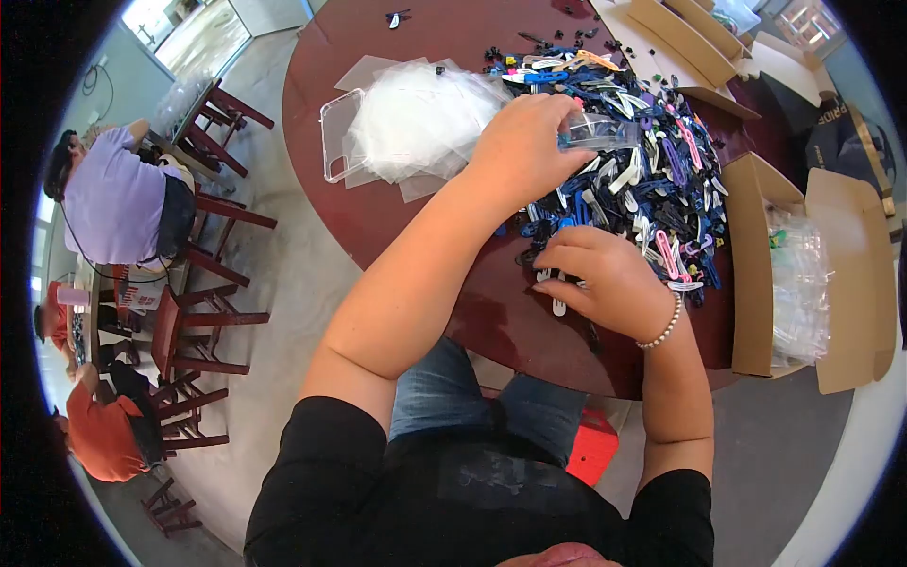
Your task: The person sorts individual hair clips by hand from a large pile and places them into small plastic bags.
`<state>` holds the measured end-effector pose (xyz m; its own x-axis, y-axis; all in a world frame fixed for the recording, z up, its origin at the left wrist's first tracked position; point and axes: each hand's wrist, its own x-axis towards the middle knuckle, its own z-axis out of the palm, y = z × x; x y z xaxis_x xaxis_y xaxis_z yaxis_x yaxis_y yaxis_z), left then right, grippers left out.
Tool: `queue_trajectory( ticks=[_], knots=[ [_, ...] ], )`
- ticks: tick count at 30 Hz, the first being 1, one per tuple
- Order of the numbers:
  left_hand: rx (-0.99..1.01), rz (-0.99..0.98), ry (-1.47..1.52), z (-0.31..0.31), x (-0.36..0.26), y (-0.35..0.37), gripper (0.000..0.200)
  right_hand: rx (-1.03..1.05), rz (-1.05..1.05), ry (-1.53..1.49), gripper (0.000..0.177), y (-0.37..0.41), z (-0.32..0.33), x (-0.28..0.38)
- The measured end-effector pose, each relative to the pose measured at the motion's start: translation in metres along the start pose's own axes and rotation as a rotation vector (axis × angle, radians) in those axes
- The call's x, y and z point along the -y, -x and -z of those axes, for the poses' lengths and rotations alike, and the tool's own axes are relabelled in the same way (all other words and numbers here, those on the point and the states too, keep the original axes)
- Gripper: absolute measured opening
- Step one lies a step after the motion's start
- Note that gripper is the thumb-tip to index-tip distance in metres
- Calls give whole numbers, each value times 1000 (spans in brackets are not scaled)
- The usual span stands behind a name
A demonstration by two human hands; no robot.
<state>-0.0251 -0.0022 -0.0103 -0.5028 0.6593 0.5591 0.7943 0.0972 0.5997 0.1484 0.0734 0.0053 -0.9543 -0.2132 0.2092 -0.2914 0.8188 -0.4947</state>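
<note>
My left hand is closed around a small clear plastic box, above the pile of hair clips. The clips are snap clips in black, blue, white, pink and purple. My right hand, with a beaded bracelet at the wrist, is at the near edge of the pile. Its fingers are curled toward the table beside a white hair clip; whatever lies between the fingertips is too small to make out. A stack of clear plastic bags lies left of my left hand.
The round dark red table carries a clear phone case at its left. An open cardboard box with packed plastic bags stands at the right, with more cardboard boxes behind. Wooden stools and several seated people are at the left.
</note>
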Motion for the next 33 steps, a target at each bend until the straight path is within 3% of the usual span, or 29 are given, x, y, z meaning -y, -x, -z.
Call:
queue_trajectory(
  ticks=[6, 10, 12, 15, 21, 25, 28, 33],
  knots=[
    [0, -9, 25, -1, 0, 1, 39, 37, -29, 324, 13, -2, -10, 15],
    [-17, -15, 24, -1, 1, 1, 38, 18, -61, 235, 14, -4, -15, 7],
    [-13, 9, 27, 0, 1, 0, 37, -256, -54, 52, 17, -11, -24, -2],
    [-33, 7, 33, 2, 0, -1, 36, -414, -21, 122, 19, -26, -39, -6],
    [-32, 1, 27, 3, -1, -1, 36, -296, -49, 298, 23, -37, -43, -7],
    [-36, -28, 21, -2, 2, -2, 36, -373, -13, 278, 24, -32, -36, -12],
    [-93, -50, -8, -1, 3, -2, 37, -684, 9, 180, 25, -23, -15, -3],
    [-56, -120, -30, -2, -2, 1, 40, -1058, -232, -30, 15, -6, 17, -15]
  ],
)
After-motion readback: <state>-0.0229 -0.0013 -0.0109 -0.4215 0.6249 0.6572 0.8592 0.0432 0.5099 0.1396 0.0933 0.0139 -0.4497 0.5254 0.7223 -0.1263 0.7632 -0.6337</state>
